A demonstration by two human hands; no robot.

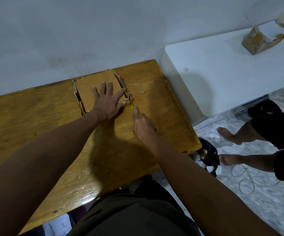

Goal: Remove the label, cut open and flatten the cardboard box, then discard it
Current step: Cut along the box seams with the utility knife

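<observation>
The box (97,89) lay flat on the wooden table (52,133), near its far edge by the wall. The left hand (107,103) pressed on it palm down, fingers spread, gripping nothing. The right hand (143,126) was closed around a green-handled cutter (132,107), its tip at the box's near right corner.

The box was plain brown cardboard, squarish, with frayed, layered edges along its left and right sides. It looked light and fairly stiff, likely to slide on the glossy table unless pinned, so a flat palm on the top panel seemed the right hold. Its cut edges looked soft and ragged. For discarding, a pinch at one edge would probably do. A black-lined bin (209,159) stood by the table's right end.
</observation>
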